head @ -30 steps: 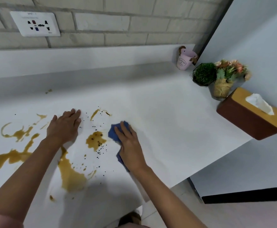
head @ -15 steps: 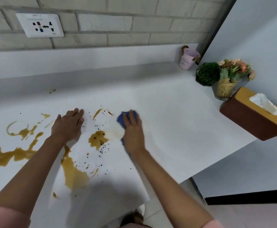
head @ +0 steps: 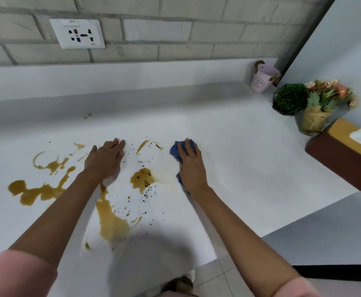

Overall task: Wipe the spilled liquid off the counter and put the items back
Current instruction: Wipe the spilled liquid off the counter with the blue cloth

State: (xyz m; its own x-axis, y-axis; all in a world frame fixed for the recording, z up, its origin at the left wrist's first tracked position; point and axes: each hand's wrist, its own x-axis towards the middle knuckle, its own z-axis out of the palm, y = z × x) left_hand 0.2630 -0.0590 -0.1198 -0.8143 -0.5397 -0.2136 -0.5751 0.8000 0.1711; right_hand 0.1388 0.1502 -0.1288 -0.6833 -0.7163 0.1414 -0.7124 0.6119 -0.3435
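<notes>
On the far left of the white counter (head: 239, 146), the spilled liquid (head: 38, 192) lies in brown streaks and pools, with a white wall socket (head: 78, 34) on the brick wall above. The left hand (head: 105, 159) rests palm down on the counter, fingers straight and close together, holding nothing; brown trails lie on both sides of it and a larger pool (head: 111, 221) runs toward the near edge beside the forearm. Between the two hands sits a small brown puddle (head: 141, 179) scattered with black specks (head: 147, 195). Just right of it, the right hand (head: 191, 166) presses flat on a blue cloth (head: 176, 151), fingers stretched over it rather than curled round it; the cloth shows past the fingertips and under the wrist. Well to the right, a pink cup (head: 261, 82) stands in the back corner, then a green plant (head: 290, 99) in a dark wire-framed pot, touching a burlap-wrapped flower pot (head: 323, 103). At the right edge sits a brown tissue box (head: 342, 166) with a white tissue sticking out.
</notes>
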